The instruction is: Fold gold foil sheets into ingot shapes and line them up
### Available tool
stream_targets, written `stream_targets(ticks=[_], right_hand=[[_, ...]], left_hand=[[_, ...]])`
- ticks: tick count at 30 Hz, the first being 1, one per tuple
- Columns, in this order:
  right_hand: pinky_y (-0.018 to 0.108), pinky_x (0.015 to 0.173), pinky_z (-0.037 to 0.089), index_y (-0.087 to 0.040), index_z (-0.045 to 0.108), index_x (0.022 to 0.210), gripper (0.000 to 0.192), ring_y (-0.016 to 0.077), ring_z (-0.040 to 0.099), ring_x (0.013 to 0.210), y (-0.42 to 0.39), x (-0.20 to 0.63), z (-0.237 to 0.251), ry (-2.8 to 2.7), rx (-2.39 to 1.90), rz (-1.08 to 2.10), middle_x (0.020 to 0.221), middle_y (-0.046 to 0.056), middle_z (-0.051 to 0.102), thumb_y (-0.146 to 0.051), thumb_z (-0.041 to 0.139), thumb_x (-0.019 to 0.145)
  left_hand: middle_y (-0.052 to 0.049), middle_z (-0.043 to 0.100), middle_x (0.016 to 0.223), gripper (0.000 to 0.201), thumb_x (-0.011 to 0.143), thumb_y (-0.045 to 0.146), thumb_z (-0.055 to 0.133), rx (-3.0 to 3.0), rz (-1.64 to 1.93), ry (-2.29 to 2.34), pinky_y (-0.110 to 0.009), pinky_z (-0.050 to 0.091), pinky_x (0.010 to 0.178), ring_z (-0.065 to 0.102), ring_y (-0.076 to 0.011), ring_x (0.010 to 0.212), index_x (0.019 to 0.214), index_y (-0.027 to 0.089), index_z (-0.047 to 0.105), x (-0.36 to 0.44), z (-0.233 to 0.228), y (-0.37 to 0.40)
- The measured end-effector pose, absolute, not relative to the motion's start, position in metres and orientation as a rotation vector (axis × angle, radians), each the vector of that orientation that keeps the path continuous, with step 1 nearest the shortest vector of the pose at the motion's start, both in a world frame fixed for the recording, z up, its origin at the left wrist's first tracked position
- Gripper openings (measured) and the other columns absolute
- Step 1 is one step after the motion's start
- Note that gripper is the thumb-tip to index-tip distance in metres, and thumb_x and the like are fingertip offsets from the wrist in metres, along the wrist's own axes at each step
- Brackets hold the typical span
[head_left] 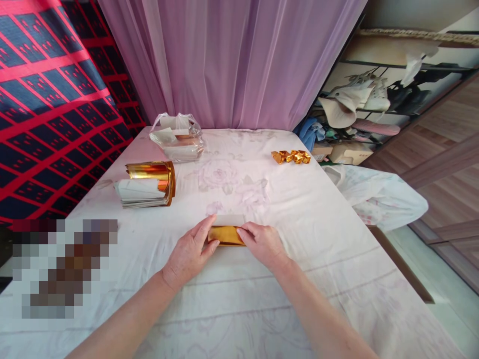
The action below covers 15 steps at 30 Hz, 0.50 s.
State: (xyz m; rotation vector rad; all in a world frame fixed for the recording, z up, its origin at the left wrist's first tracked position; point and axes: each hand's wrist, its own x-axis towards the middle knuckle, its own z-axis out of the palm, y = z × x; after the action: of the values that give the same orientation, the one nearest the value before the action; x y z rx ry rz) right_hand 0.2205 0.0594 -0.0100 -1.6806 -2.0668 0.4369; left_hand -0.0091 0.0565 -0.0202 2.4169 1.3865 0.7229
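Observation:
A sheet of gold foil paper [226,235] lies in front of me on the cloth, its near part folded over gold side up and its pale backing showing along the far edge. My left hand [190,249] grips the sheet's left end between thumb and fingers. At the right end, my right hand [264,244] presses on the fold with its thumb, the other fingers curled and partly hidden. Farther left stands a stack of gold and white paper sheets [144,194]. Several folded gold foil pieces [291,157] sit in a row at the back right.
A clear plastic bag [179,139] of paper stands at the table's far left. A purple curtain [232,65] hangs behind the table [209,319]. To the right are a shoe rack [374,109] and a white plastic bag [381,194]. A pixelated patch covers the lower left.

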Motion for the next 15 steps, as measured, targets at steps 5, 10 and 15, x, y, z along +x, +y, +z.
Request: stream_targets(ticks=[5,10,15], right_hand=[[0.023,0.055,0.035,-0.022,0.070,0.081,0.029,0.0139,0.067,0.060,0.059,0.213,-0.018,-2.056,-1.751,0.297,0.069,0.001,0.074,-0.034,0.050,0.097],[0.024,0.055,0.033,-0.023,0.071,0.087,0.025,0.0150,0.070,0.063,0.068,0.213,-0.011,-2.137,-1.899,0.262,0.071,0.001,0.076,-0.034,0.051,0.098],[0.025,0.055,0.031,-0.023,0.071,0.090,0.025,0.0162,0.071,0.068,0.080,0.210,-0.004,-2.218,-1.971,0.254,0.076,0.003,0.077,-0.035,0.051,0.099]], left_hand=[[-0.008,0.049,0.150,0.053,0.099,0.031,0.044,2.502,0.829,1.322,-0.035,0.054,0.102,0.056,-0.0217,0.130,0.150,0.027,0.032,-0.010,-0.023,0.056],[-0.011,0.052,0.146,0.037,0.100,0.029,0.044,2.628,0.862,1.264,-0.035,0.056,0.099,0.061,-0.0215,0.124,0.136,0.023,0.053,-0.010,-0.022,0.056],[-0.008,0.061,0.137,0.032,0.100,0.030,0.046,2.660,0.807,1.238,-0.034,0.056,0.098,0.065,-0.0202,0.116,0.124,0.022,0.064,-0.010,-0.017,0.057]])
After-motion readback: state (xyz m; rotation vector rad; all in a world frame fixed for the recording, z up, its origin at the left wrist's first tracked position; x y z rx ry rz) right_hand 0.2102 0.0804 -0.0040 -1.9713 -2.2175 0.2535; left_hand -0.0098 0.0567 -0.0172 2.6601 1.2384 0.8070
